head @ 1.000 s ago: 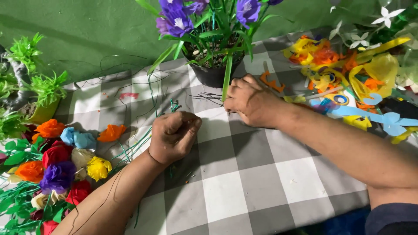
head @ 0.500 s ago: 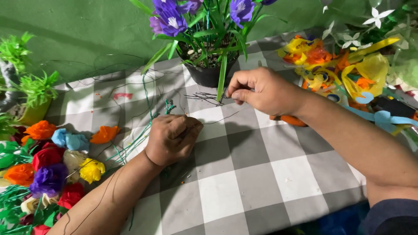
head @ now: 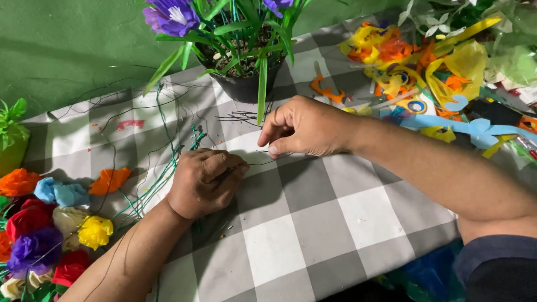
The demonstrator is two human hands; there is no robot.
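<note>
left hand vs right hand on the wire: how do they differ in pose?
The left hand is curled into a fist, resting on the checked cloth; the right hand pinches with thumb and fingertips, its knuckles arched higher. Both hold the same thin wire, left toward one end, right further along.

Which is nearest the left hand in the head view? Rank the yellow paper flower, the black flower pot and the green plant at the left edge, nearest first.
From the left hand:
1. Yellow paper flower, to its left and lower, among the pile of paper flowers.
2. Black flower pot, above it and a little to the right, at the back of the cloth.
3. Green plant, far off at the left edge.
</note>
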